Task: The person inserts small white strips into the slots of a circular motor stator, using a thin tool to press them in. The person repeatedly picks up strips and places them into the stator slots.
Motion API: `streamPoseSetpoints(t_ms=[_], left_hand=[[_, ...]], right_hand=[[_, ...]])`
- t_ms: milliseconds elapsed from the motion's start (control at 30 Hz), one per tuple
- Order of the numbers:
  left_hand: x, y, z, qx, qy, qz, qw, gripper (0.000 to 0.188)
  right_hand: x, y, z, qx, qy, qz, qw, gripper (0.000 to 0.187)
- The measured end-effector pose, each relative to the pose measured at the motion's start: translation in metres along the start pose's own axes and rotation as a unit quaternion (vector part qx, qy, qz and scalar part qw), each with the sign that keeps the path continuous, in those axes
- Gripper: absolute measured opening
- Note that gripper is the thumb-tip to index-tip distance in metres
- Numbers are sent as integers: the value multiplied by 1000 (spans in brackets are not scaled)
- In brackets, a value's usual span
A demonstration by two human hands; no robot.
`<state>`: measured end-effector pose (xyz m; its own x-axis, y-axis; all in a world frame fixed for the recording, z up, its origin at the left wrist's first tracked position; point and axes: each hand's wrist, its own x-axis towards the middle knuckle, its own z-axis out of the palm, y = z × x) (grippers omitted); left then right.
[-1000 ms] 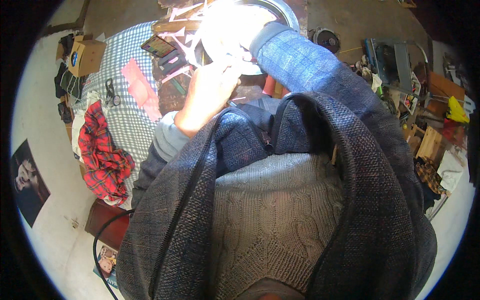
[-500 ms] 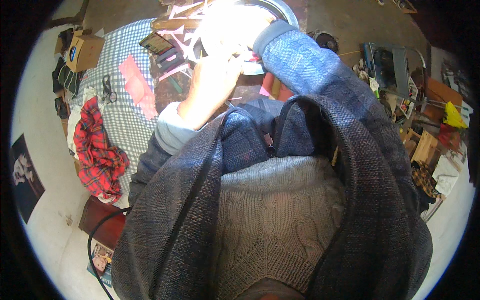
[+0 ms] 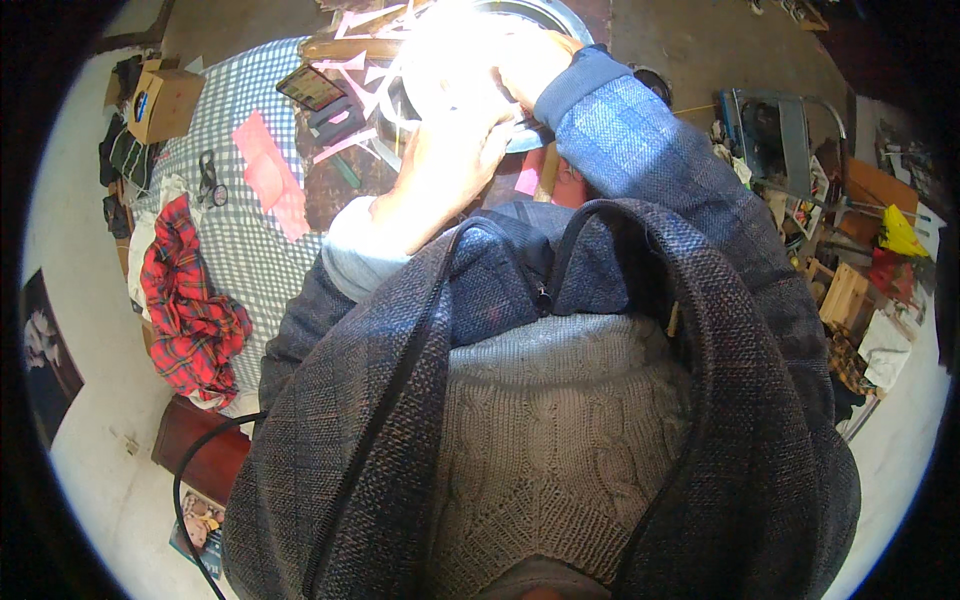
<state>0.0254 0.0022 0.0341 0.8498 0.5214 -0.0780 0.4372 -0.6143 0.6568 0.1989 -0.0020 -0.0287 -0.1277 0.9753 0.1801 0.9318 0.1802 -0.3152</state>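
Strong glare washes out much of the work spot at the top of the view. My left hand (image 3: 450,160) reaches into it from below, its fingers closed and bent toward my other hand. My right hand (image 3: 535,70) comes in from the right with curled fingers, close to the left fingertips. What the fingers hold is lost in the brightness. Both hands are over a round, metallic-looking basin (image 3: 578,25), whose rim shows behind and below the right hand. Thin pink strips (image 3: 345,146) lie scattered left of the hands on a dark wooden table (image 3: 325,195).
A checkered cloth (image 3: 255,75) spreads at the left, bearing a pink cut piece (image 3: 268,175), black-handled scissors (image 3: 210,180) and a red plaid garment (image 3: 190,310). A cardboard box (image 3: 165,100) stands beyond. A dark open case (image 3: 312,88) sits near the strips. Clutter and a metal-framed chair (image 3: 785,140) are right.
My right hand and sleeve have shifted slightly to the right. My left hand has also moved a little right, staying close to it. The whole view has shifted slightly.
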Motion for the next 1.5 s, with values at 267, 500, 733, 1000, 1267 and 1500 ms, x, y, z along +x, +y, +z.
streamPoseSetpoints(t_ms=[267,500,733,1000,1267,1500], left_hand=[[-2,-5,3,-29,9,2,1000,25],[-1,-3,8,-3,51,-21,998,21],[3,-1,18,17,112,29,993,18],[-4,7,20,84,108,78,988,20],[-2,-19,-12,62,253,122,958,22],[16,-93,-31,-140,252,-130,949,37]], right_hand=[[1,3,-5,-1,-7,0,1000,31],[-3,3,-3,-4,-6,4,1000,30],[5,8,-4,-2,-1,7,1000,30],[-23,7,-11,-5,-14,13,1000,30],[7,5,-1,-9,-8,11,1000,29],[-12,11,-12,-6,-26,18,999,29]])
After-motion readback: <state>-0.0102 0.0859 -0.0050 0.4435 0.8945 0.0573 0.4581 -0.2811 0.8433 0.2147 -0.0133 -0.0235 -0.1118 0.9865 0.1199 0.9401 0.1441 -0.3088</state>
